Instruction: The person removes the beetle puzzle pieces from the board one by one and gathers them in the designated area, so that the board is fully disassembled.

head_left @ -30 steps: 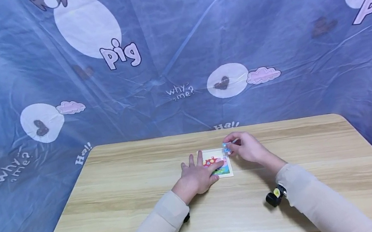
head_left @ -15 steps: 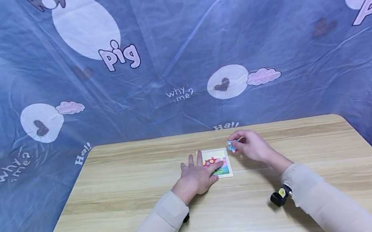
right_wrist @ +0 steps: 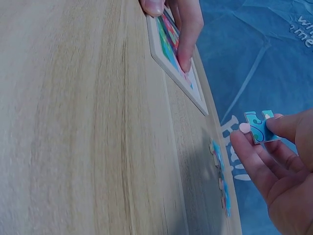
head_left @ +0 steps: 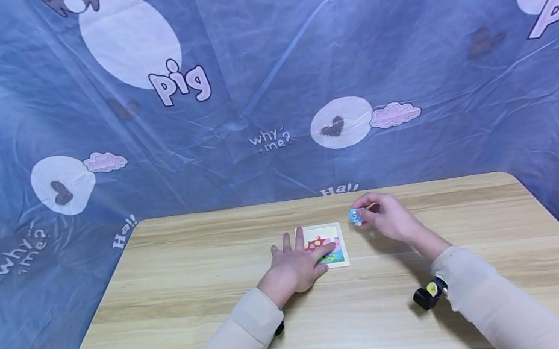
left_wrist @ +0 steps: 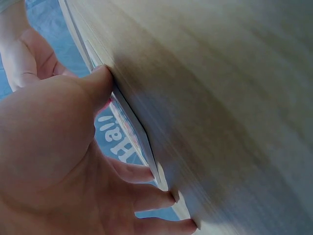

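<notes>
Head view, lower frame: two sleeved forearms came in from the bottom edge over the wooden bench (head_left: 180, 312). One small black wrist device (head_left: 429, 293) hung under the right sleeve, right of centre.

Centre of frame: the left hand (head_left: 293, 264) lay flat, fingers straight and spread, pressing on one puzzle tray (head_left: 333, 228), a white-framed square board lying flat on the bench. Its grip was open, fingertips resting on the coloured picture. The tray held assembled pieces showing red, green and blue; its upper band looked white, but whether pieces were lacking there could not be told. The left wrist view showed the thumb (left_wrist: 100, 83) against the tray's near edge and three fingers laid over the board.

Just right of the tray, slightly farther up the frame: the right hand (head_left: 392, 219) was raised a little above the bench, grip clamped on one blue puzzle piece (head_left: 355, 216), pinched between thumb and fingertips. The piece was clear of the tray, beside its upper right corner. The right wrist view showed the same piece (right_wrist: 260, 128), blue with teal marks and two tabs.

Right wrist view, lower right: a few loose pieces (right_wrist: 220, 178) lay flat on the bench in a short row beyond the tray; exact count unclear.

Far, upper frame: one blue printed sheet (head_left: 264, 79) hung behind the bench, with white ovals, hearts, pink clouds and lettering.
</notes>
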Action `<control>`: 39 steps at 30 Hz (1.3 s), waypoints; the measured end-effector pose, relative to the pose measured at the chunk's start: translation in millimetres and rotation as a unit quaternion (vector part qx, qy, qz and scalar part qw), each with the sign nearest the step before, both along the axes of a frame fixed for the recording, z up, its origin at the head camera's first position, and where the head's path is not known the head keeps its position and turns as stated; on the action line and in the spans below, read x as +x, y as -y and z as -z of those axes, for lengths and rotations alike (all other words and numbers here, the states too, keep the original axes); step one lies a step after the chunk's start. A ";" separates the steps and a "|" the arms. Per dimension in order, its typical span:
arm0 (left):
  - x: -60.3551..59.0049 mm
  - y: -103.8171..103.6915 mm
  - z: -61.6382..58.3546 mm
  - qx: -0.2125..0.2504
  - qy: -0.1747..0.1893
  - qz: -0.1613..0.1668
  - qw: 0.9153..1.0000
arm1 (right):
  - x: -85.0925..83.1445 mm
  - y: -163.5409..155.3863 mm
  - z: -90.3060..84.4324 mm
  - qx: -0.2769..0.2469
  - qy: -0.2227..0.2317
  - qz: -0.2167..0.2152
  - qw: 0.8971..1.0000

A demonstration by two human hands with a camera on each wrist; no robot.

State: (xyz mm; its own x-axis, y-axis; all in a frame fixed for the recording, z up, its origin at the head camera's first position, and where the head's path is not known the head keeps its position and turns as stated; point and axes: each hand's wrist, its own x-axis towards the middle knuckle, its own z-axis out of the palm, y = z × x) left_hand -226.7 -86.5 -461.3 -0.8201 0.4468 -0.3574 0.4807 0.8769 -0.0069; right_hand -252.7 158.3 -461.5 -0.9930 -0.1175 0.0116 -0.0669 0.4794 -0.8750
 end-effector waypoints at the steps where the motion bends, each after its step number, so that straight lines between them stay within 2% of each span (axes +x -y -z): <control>1: 0.1 0.0 0.1 0.000 0.000 0.000 1.000 | 0.4 -0.7 -0.2 -0.002 0.000 0.001 1.000; 9: 0.9 0.1 1.0 0.000 0.002 -0.002 1.000 | 2.5 -9.1 2.0 -0.012 -0.016 0.002 1.000; 23: 1.5 0.9 3.5 -0.002 -0.008 -0.001 1.000 | 3.8 -23.0 6.3 0.006 -0.026 0.020 0.999; 39: 4.9 1.3 0.9 0.003 -0.012 0.001 1.000 | 9.3 -36.9 6.6 0.019 -0.033 0.029 0.999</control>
